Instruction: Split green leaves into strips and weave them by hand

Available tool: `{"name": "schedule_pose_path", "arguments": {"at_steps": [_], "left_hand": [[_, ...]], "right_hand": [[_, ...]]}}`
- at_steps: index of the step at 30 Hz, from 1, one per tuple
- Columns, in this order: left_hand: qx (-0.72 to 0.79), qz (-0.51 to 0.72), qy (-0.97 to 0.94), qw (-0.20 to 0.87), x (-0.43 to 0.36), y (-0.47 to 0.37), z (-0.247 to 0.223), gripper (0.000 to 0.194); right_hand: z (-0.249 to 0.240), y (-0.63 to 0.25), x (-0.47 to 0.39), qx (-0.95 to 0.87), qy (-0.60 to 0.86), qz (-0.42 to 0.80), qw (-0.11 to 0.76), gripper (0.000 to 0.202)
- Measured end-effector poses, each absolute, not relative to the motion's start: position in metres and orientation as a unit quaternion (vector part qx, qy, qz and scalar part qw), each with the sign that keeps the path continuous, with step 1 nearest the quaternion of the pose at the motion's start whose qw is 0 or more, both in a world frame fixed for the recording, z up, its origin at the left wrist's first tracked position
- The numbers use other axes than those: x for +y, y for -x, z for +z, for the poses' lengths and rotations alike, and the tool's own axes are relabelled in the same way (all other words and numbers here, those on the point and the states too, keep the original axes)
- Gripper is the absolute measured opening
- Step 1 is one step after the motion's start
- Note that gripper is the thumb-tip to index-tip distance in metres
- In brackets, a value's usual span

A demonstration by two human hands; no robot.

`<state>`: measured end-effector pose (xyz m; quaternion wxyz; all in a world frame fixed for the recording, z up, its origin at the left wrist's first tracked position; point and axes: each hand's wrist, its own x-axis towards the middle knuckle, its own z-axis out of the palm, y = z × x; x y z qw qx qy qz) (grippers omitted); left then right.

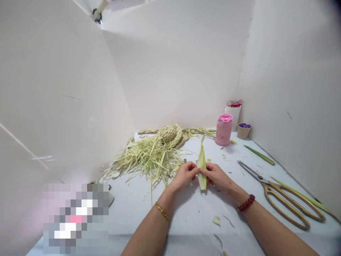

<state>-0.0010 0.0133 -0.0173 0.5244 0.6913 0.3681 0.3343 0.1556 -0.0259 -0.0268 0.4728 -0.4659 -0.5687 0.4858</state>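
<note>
A pale green leaf (202,156), broad at the bottom and pointed at the top, stands roughly upright between both hands. My left hand (188,173) pinches its left edge near the middle. On the other side, my right hand (215,175) pinches the right edge with thumb and fingers. The two thumbs nearly meet over the leaf. Behind and left of the hands lies a loose pile of thin green strips (149,156), with a coiled braid (170,134) on top of its far side.
Large gold-handled scissors (282,199) lie open on the right, near a green leaf piece (259,155) and a long stalk (306,197). A pink bottle (223,131), white cup (233,115) and small brown cup (243,132) stand at the back right. Leaf scraps (216,220) lie in front.
</note>
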Motion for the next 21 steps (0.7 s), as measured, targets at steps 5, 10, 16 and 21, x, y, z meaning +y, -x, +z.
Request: {"name": "schedule_pose_path", "arguments": {"at_steps": [5, 10, 16, 21], "left_hand": [[0.366, 0.323, -0.726, 0.484, 0.015, 0.001, -0.022, 0.025], [0.363, 0.334, -0.697, 0.521, 0.012, -0.002, -0.020, 0.030], [0.353, 0.327, -0.653, 0.585, 0.007, -0.006, -0.016, 0.031], [0.373, 0.332, -0.650, 0.573, 0.011, -0.007, -0.022, 0.021]], "right_hand": [[-0.031, -0.147, -0.026, -0.550, 0.494, 0.460, 0.492, 0.017], [-0.035, -0.142, -0.026, -0.518, 0.493, 0.478, 0.510, 0.016], [-0.035, -0.143, -0.025, -0.472, 0.509, 0.471, 0.545, 0.018], [-0.032, -0.147, -0.023, -0.479, 0.499, 0.468, 0.549, 0.016]]}}
